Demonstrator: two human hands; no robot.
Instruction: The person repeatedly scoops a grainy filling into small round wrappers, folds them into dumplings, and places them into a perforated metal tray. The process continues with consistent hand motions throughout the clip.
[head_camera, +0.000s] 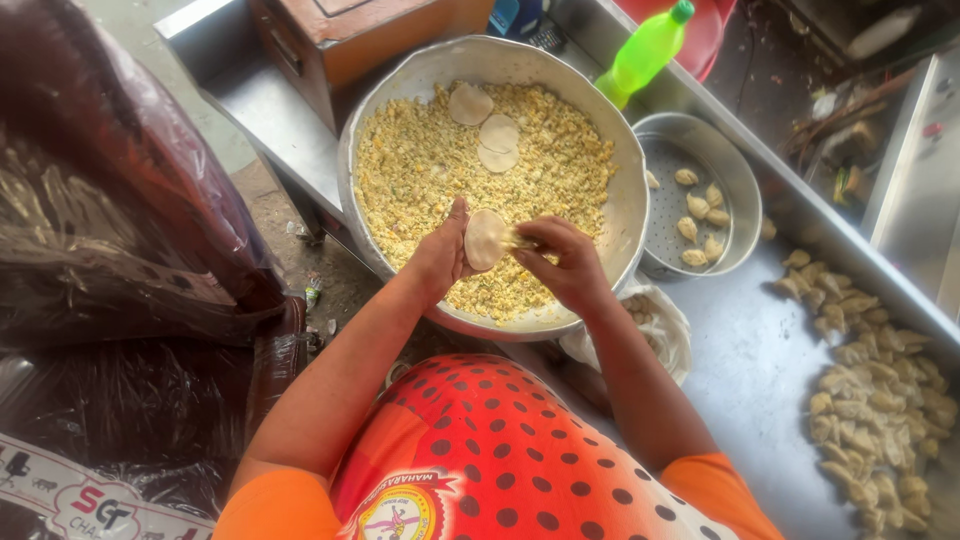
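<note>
The left hand (440, 255) cups a pale round dough wrapper (486, 240) over the near part of a wide metal bowl of yellow crumbly filling (430, 160). The right hand (570, 262) pinches filling at the wrapper's right edge (three more discs lie farther back). Folded dumplings (870, 400) are heaped right.
</note>
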